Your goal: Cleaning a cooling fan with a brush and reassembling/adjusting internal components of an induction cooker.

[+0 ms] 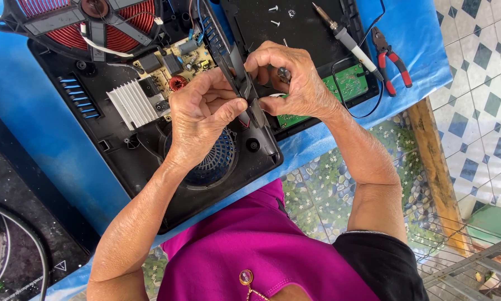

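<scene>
Black plastic edge (pixel 240 78): you held the rim of the opened cooker housing between both hands, near the middle of the view, where the base and the lifted top panel met.
Left hand (pixel 201 114): your thumb and forefinger were pinched together on the rim from the 8 o'clock side, the other fingers curled under.
Right hand (pixel 292 81): your fingers arched over from 2 o'clock, thumb and forefinger closed on the same rim; whether they also held a small part I could not tell.
Doing it well: I judged the thin plastic best gripped close to the joint, with even pressure from both hands and no twisting, keeping the red wire near your thumbs free.
Cooker base (pixel 122 145): matte black moulded shell, blue vent slits at 9 o'clock, a round grilled fan under your left wrist.
Heat sink (pixel 132 103): ribbed bright aluminium.
Coil (pixel 88 22): red wound copper disc at 11 o'clock.
Circuit board (pixel 348 81): green, flat, at 3 o'clock.
Soldering iron (pixel 345 38): slim, white-handled.
Pliers (pixel 392 60): red-handled, on the blue cloth (pixel 417 33).
</scene>
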